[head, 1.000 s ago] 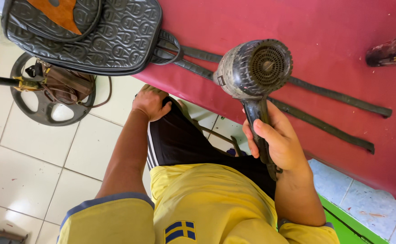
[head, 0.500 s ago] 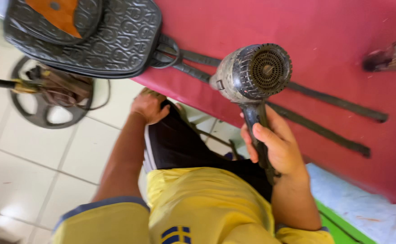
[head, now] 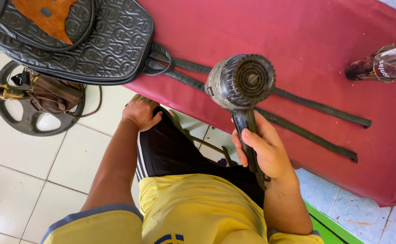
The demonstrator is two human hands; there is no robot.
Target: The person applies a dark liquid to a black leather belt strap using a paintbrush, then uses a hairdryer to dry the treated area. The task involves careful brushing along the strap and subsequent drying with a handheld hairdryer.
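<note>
Holding: right hand has its fingers clenched around the handle of a black hair dryer, at centre frame.
Dryer position: its round grilled back faces the camera; the barrel hangs over the near edge of the red desk, just above the straps.
Left hand: left hand rests on the knee of the black shorts, left of centre, fingers curled loosely over the cloth and grasping nothing.
Bag: an embossed black leather bag lies at the upper left, partly over the desk's corner, with a brown leather patch on top.
Straps: two long dark straps run from the bag's ring rightward across the desk, passing under the dryer.
Upper right: a dark bottle lies on its side at the frame's edge.
Floor: a round black metal base with a brown pouch sits on white tiles at the left.
Clothing: yellow shirt fills the bottom centre.
</note>
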